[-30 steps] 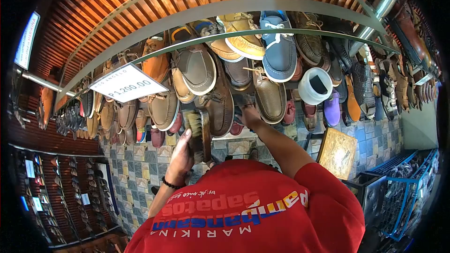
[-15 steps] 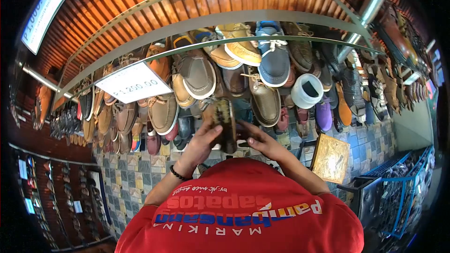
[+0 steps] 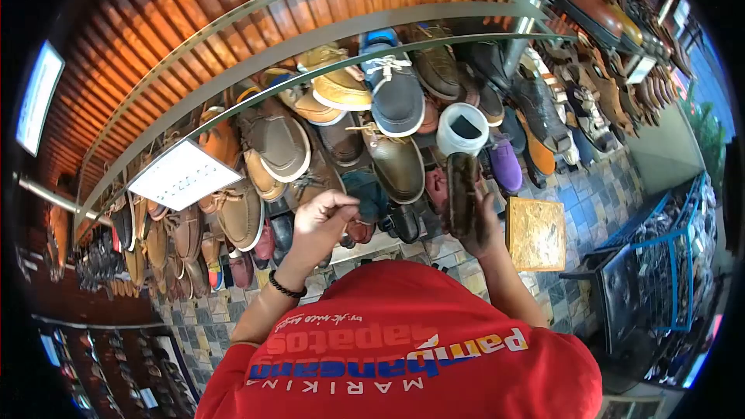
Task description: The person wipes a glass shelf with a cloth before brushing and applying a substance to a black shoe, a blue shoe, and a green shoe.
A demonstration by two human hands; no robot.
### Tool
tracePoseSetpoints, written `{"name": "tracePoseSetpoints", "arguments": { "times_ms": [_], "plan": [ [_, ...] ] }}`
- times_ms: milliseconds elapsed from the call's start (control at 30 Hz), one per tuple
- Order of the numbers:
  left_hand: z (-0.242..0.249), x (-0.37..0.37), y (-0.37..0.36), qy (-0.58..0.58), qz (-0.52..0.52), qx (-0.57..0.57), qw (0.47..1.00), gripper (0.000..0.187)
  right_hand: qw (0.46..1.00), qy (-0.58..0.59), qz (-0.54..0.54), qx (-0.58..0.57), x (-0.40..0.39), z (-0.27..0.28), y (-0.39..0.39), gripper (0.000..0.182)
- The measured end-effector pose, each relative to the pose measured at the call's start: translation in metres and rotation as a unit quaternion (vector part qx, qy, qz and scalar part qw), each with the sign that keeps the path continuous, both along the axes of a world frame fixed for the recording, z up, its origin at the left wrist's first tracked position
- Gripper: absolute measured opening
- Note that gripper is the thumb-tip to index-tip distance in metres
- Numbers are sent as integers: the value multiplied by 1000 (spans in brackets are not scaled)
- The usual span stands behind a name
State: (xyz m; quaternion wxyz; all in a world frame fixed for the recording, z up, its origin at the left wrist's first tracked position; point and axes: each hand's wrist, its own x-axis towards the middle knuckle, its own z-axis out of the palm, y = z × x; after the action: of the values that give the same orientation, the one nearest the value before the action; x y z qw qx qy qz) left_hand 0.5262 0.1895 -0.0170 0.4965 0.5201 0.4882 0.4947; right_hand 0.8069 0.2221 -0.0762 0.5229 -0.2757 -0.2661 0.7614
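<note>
While the R hand (image 3: 487, 225) is raised in front of the shoe display, it holds a dark brown shoe (image 3: 461, 192) upright, toe end up. Fingers wrap the lower part from behind, so the grip is closed on the shoe. The shoe sits just above the R hand and well apart from the L hand (image 3: 322, 221), with a clear gap between them. L hand is up at about the same height, fingers curled in narrow w/ the thumb laid over them. Can't tell if anything small is inside the curl. A black bead bracelet (image 3: 285, 289) is on the L wrist. Just above the held shoe is a white tub (image 3: 462, 129) w/ a dark item inside, hung among the shoes. Just R of the tub is a purple shoe (image 3: 504, 164). Between the hands and a bit above is an olive-brown boat shoe (image 3: 397, 161). Further above that are a grey-blue shoe w/ white laces (image 3: 393, 89) and a tan-yellow one (image 3: 337, 85), all behind a curved metal rail (image 3: 310, 39). Above and to the L of the L hand is a white price card (image 3: 184, 174), text not readable. Just R of the R hand is a square wooden board (image 3: 535, 233). Farther R is a blue wire rack (image 3: 660, 264) w/ dark goods. Below both hands is a red printed shirt (image 3: 403, 341).
</note>
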Motion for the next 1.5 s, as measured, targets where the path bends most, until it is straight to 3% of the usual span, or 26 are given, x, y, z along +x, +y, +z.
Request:
{"name": "tracePoseSetpoints", "arguments": {
  "times_ms": [100, 133, 167, 233, 333, 467, 533, 700, 1000, 1100, 1333, 1433, 1500],
  "plan": [
    [-10, -3, -1, 41, 53, 31, 997, 7, 987, 142, -67, -38, 31, -10, 8, 53],
    [-11, -3, 0, 102, 69, 41, 992, 23, 985, 129, -108, -30, 46, -34, 24, 47],
    [-7, -7, -3, 81, 33, 5, 996, 37, 981, 114, -155, -23, 65, -55, 39, 42],
    [-8, -13, -3, 104, 7, -18, 994, 44, 981, 88, -175, -10, 75, -52, 51, 40],
    [-3, -1, 1, 80, -3, 20, 997, 45, 970, 72, -230, -9, 86, -57, 83, 37],
    [-2, 3, -3, 53, -37, -32, 997, 42, 961, 28, -275, -7, 88, -46, 115, 36],
    [-2, 4, -5, 83, -51, -17, 995, 41, 947, -24, -320, -14, 93, -71, 138, 35],
    [0, 8, -7, 91, -70, -27, 993, 40, 900, -168, -402, -5, 81, -70, 147, 31],
    [-8, 17, -3, 74, -98, -41, 992, 37, 896, -162, -407, -73, 75, -77, 179, 35],
    [-7, 18, -1, 70, -117, -45, 990, 37, 922, -76, -371, -81, 71, -62, 169, 34],
    [-3, 15, 2, 73, -100, -24, 992, 34, 908, -122, -371, -150, 79, -46, 133, 32],
    [-5, 12, 2, 62, -110, -44, 991, 34, 817, -263, -513, -2, 79, -83, 124, 42],
    [-7, 13, 3, 46, -103, -29, 993, 32, 783, -363, -490, 121, 58, -57, 99, 47]
  ]
}}
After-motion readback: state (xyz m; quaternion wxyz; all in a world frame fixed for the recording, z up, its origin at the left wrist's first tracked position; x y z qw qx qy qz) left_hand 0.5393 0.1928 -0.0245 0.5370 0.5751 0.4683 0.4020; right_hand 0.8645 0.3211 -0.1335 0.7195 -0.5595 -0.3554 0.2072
